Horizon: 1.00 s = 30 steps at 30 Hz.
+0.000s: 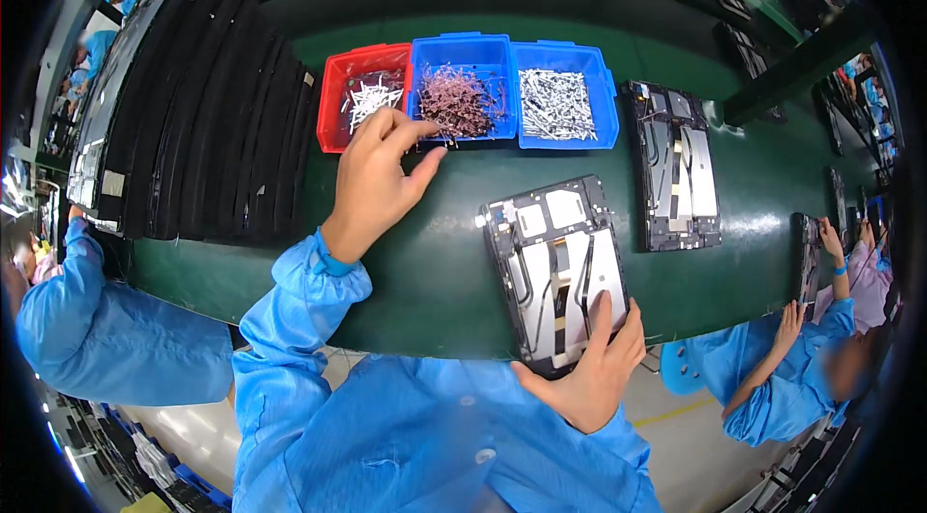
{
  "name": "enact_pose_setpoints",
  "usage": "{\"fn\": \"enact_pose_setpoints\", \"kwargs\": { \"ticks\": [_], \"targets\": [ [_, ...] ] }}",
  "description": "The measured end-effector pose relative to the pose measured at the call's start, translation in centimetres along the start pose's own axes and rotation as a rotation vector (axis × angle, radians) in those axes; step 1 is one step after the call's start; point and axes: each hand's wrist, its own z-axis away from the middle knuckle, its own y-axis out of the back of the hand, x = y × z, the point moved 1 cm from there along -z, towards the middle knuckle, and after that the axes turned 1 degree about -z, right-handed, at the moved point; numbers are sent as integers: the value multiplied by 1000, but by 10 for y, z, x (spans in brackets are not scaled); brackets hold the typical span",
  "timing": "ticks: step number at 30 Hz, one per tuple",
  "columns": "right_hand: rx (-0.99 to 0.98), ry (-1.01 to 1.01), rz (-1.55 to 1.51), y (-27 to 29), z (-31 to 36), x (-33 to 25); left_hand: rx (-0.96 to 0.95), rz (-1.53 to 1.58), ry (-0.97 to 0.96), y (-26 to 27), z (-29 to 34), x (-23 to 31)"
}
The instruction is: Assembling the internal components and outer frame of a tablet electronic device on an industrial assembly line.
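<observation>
My left hand (379, 180) hovers at the front of the middle blue bin (502, 47). Its thumb and forefinger are apart, close to a heap of thin pinkish wire-like pieces (456, 102); nothing shows clearly between them. An opened tablet (570, 262), with silver panels and dark ribbon cables exposed, lies slightly turned at the table's near edge. My right hand (596, 373) grips its lower end, thumb at the bottom edge and fingers over the lower right. Left of the middle bin, a red bin (328, 112) holds white strips (372, 99). Another blue bin (608, 127) contains small silvery-white pieces (557, 105).
A second opened tablet (679, 170) lies to the right on the green table (415, 291). Tall dark stacked trays (208, 117) crowd the left side. A green post (801, 69) rises at the right. Co-workers in blue sit on both sides, one (782, 368) handling another device.
</observation>
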Motion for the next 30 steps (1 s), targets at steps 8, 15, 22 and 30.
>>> {"fn": "enact_pose_setpoints", "kwargs": {
  "ticks": [8,15,22,30],
  "targets": [
    [10,67,-322,-7,-35,26,97,-56,-94,-21,-3,2],
    [78,30,-580,-20,-64,42,176,87,50,-32,-5,9],
    [-74,-10,-483,-14,-81,43,230,236,112,-22,-9,9],
    [142,211,-339,-9,-129,26,290,490,166,-24,6,-14]
  ]
}}
